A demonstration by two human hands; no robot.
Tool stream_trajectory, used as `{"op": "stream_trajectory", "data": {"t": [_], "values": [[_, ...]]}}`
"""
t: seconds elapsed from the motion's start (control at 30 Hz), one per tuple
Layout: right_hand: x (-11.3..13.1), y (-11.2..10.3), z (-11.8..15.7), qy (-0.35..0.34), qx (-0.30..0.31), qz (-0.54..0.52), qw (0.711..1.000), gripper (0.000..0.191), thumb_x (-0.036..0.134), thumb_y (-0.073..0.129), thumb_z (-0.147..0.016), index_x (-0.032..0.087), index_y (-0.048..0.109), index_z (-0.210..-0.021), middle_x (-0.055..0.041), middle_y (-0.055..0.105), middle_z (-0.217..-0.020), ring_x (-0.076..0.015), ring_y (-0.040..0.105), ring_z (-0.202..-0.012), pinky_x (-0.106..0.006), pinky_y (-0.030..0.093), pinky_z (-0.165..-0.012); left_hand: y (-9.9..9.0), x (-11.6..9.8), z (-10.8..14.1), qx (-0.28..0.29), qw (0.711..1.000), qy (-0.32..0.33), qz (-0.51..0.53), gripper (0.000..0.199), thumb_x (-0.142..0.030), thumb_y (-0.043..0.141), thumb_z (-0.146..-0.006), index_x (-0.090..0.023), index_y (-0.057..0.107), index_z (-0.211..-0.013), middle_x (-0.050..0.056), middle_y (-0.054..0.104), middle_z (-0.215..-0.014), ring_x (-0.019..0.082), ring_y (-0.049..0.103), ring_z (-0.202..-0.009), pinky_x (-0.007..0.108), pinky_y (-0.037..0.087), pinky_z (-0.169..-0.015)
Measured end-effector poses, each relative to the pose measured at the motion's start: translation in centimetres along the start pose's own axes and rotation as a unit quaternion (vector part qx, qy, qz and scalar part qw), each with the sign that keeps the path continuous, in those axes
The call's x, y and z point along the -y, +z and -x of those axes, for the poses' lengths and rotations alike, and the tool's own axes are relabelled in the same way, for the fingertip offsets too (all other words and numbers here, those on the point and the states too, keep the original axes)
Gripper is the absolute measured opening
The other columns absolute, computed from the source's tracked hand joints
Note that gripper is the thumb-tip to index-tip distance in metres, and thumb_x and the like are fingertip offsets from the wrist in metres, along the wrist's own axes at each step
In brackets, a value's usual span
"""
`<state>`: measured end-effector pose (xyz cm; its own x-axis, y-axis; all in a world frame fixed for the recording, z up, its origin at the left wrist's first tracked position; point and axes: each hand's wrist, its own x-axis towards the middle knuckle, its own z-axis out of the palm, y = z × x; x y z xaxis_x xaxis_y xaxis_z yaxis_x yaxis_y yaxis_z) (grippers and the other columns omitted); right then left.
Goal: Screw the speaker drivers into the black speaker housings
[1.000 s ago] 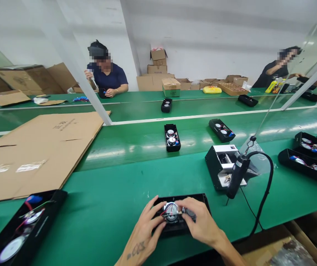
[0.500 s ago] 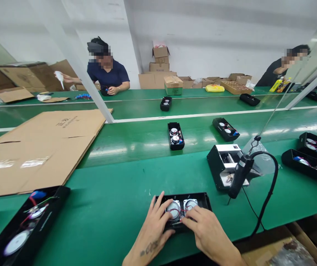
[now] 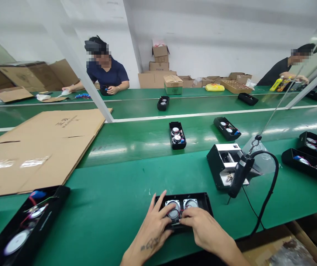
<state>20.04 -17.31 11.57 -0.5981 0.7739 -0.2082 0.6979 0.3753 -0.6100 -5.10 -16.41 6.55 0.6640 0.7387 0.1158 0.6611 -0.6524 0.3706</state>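
At far left, an open black casing (image 3: pixel 49 208) lies slanted on the green bench (image 3: pixel 100 207), speakers and wires showing, and beyond it there's a big flat cardboard sheet (image 3: pixel 44 146). Further back, a person in dark blue (image 3: pixel 111 75) has an arm stretched out over the far bench.

Now to the near edge, and here's the action! The left hand (image 3: pixel 150 232) reaches over the left end of the open housing (image 3: pixel 206 203), fingers spread, one raised near the far wall, another touching the left speaker (image 3: pixel 173 213). The right speaker (image 3: pixel 190 203) sits beside it, both in view inside the housing, which lies flat on the bench. In comes the right hand (image 3: pixel 209 229), fingers curled, tips down by the thin red wires (image 3: pixel 178 210) between the two; whether they pinch anything, one cannot tell.

Beyond, a filled casing (image 3: pixel 178 146) sits on the green strip, another (image 3: pixel 231 137) angled to its right. Then a black-and-white device (image 3: pixel 215 166), with the corded driver (image 3: pixel 240 177) hanging in front, its bit pointing down. More black casings (image 3: pixel 296 164) crowd the right side, and a person in black (image 3: pixel 274 72) leans over the far bench.
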Motion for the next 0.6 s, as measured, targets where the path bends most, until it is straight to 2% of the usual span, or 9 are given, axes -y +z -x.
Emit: {"op": "stream_trajectory", "data": {"t": [0.13,0.23,0.33,0.43,0.53,0.6], "values": [[0.4,-0.6,-0.3,-0.019,0.017,-0.003,1.000,0.043,0.004,0.056,-0.087,0.023,0.082,-0.116,-0.0081,0.083,-0.115,-0.0251,0.074,-0.110,-0.040,0.048,-0.111,0.2,0.3,0.0,0.012,0.999,0.020,-0.026,0.034,-0.009,0.086,-0.077,-0.027,0.080,-0.105,0.002,0.064,-0.154,0.048,0.017,-0.167,0.083,0.004,-0.131],[1.4,-0.9,-0.2,-0.016,0.010,-0.011,1.000,0.045,0.008,0.058,-0.087,0.021,0.076,-0.126,-0.0101,0.081,-0.122,-0.0278,0.072,-0.116,-0.045,0.042,-0.118,0.5,0.7,-0.2,-0.011,0.998,0.055,-0.027,0.028,-0.021,0.091,-0.079,-0.025,0.080,-0.105,0.005,0.068,-0.149,0.050,0.021,-0.165,0.082,-0.001,-0.131],[2.3,-1.2,-0.4,-0.005,0.013,-0.006,1.000,0.045,0.012,0.058,-0.090,0.019,0.071,-0.132,-0.0114,0.078,-0.127,-0.0297,0.069,-0.122,-0.047,0.040,-0.119,0.2,1.1,-0.9,-0.007,0.997,0.071,0.014,0.023,-0.028,0.090,-0.083,-0.026,0.081,-0.104,0.003,0.072,-0.144,0.046,0.025,-0.165,0.074,0.005,-0.136],[2.6,-1.8,-1.4,-0.002,0.036,0.019,0.999,0.040,0.015,0.062,-0.089,0.018,0.071,-0.129,-0.0122,0.078,-0.124,-0.0307,0.070,-0.121,-0.046,0.041,-0.115,-1.2,1.7,-2.9,0.054,0.995,0.035,0.079,0.029,-0.028,0.092,-0.080,-0.031,0.083,-0.107,-0.001,0.075,-0.140,0.045,0.033,-0.162,0.072,0.011,-0.135],[2.4,-3.0,-3.1,0.010,0.039,0.046,0.998,0.046,0.015,0.065,-0.088,0.017,0.068,-0.133,-0.0137,0.078,-0.126,-0.0329,0.071,-0.123,-0.048,0.039,-0.115,-3.4,2.8,-5.7,0.123,0.975,-0.037,0.179,0.023,-0.030,0.100,-0.067,-0.030,0.084,-0.085,-0.002,0.078,-0.134,0.044,0.043,-0.156,0.064,0.015,-0.135],[2.0,-4.0,-4.3,0.029,0.033,0.051,0.998,0.049,0.013,0.066,-0.087,0.017,0.069,-0.136,-0.0131,0.080,-0.121,-0.0328,0.073,-0.118,-0.045,0.042,-0.109,-4.7,3.7,-7.5,0.149,0.960,-0.072,0.227,0.025,-0.036,0.101,-0.064,-0.025,0.079,-0.070,-0.001,0.078,-0.131,0.040,0.053,-0.148,0.052,0.030,-0.130]]}}
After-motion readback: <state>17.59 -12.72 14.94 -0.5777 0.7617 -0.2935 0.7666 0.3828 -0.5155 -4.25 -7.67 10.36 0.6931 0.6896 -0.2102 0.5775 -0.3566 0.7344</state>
